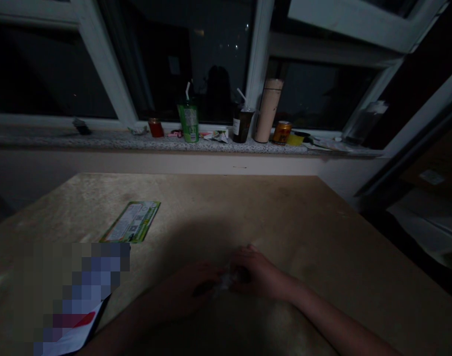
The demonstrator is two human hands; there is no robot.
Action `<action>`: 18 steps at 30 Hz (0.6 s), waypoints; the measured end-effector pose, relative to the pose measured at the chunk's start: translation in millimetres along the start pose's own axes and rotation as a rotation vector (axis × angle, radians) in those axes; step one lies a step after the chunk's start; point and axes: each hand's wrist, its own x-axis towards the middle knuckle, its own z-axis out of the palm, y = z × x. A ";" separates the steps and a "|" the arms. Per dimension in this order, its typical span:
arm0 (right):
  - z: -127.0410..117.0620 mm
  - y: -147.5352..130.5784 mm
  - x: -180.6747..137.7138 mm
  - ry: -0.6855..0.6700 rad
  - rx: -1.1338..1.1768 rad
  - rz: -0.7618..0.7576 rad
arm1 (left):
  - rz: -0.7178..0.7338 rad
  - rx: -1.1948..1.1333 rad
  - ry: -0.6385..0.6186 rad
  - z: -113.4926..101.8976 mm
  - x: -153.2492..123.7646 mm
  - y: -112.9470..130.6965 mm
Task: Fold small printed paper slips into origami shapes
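The scene is dim. Both my hands rest close together on a beige table [303, 222], near its front middle. My left hand [190, 291] and my right hand [253, 272] have their fingers curled around a small pale, crinkled thing [226, 282] held between them; it is too dark to name. A green printed leaflet [132, 222] lies flat on the table, up and to the left of my hands. A white and red sheet [77, 329] lies at the front left, partly blurred out.
A stone windowsill [100, 141] runs behind the table under dark windows. On it stand a green cup with a straw [189, 121], a dark cup with a straw [242, 124], a tall pink flask [268, 111], a red jar [155, 127], an orange tin [282, 132] and scattered wrappers.
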 end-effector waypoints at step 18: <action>4.1 -2.4 -0.2 0.058 -0.084 -0.239 | 0.019 0.106 0.098 6.6 7.9 -0.2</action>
